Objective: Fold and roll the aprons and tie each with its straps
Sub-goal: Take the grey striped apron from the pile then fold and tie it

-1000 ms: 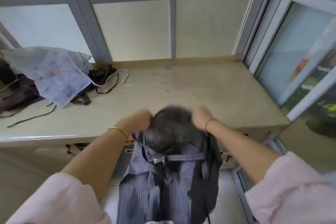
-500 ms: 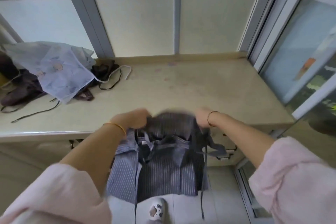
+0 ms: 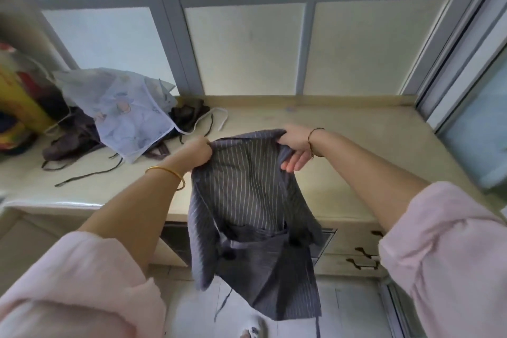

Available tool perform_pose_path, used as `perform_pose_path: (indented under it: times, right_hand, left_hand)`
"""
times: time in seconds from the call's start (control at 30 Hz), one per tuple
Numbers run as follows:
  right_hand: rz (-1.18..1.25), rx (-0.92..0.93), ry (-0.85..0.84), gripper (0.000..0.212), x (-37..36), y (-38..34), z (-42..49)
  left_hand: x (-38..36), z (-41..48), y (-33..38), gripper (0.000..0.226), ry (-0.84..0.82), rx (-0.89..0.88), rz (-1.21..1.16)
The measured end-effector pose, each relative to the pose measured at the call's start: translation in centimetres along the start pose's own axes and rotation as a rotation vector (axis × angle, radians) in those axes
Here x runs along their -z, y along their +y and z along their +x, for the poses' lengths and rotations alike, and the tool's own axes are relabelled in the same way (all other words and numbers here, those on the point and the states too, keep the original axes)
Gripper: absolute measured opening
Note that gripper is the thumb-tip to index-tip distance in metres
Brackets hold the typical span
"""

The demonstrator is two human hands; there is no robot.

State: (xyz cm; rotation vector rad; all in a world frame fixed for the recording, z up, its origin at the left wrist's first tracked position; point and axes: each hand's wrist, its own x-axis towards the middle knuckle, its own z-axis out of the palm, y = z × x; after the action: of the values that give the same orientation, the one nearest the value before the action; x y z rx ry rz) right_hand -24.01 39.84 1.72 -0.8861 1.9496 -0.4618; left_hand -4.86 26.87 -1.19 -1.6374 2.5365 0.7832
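— While the striped apron (image 3: 247, 192) is held up in the air over the front edge of the bench (image 3: 356, 129), how is the fold best begun?

— Noted: the top edge is stretched between both grips. The left grip (image 3: 197, 151) is curled round the left corner, with cloth bunched inside it. The right grip (image 3: 295, 145) pinches the right corner between thumb and forefinger, the other fingers loose below. The lower part hangs free towards the floor (image 3: 354, 307), side panels turned inward.

— So the cloth should be laid down first?

— Judged so. The bare bench surface ahead appears wide enough. The apron would best be carried forward and lowered flat, the hem drawn up last, so that no crease is trapped. Tension between the grips should be even, otherwise the stripes will be skewed and the roll will come out crooked.

— And the straps?

— One thin strap (image 3: 222, 307) is seen dangling below the hem. Another seems to hang at the lower right but is not clearly made out. They should be left outside the fold, since they are needed for the tying.

— Hazards?

— The pale printed apron (image 3: 129, 115) and a brown apron (image 3: 68, 140) are heaped at the bench's left, their ties (image 3: 87, 175) trailing over the surface. The striped one should be set down well to the right of them, so that nothing is tangled.
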Motion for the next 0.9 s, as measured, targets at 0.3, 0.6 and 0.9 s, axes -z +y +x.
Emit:
perform_pose_path:
  times: [0.3,0.6,0.9]
  right_hand:
    - [0.333,0.330,0.002,0.030,1.5,-10.8,3.4]
    - [0.343,0.774,0.177,0.024,2.9,-24.4,6.0]
    - [0.912,1.046,0.205,0.025,11.6,-31.2,1.3]
  left_hand:
    - [8.6,4.8,-0.8,0.034,0.318,0.158,-0.532]
    - [18.4,7.2,2.5,0.029,0.707,-0.058,-1.338]
    - [21.0,7.3,12.3,0.022,1.230,-0.869,-0.485]
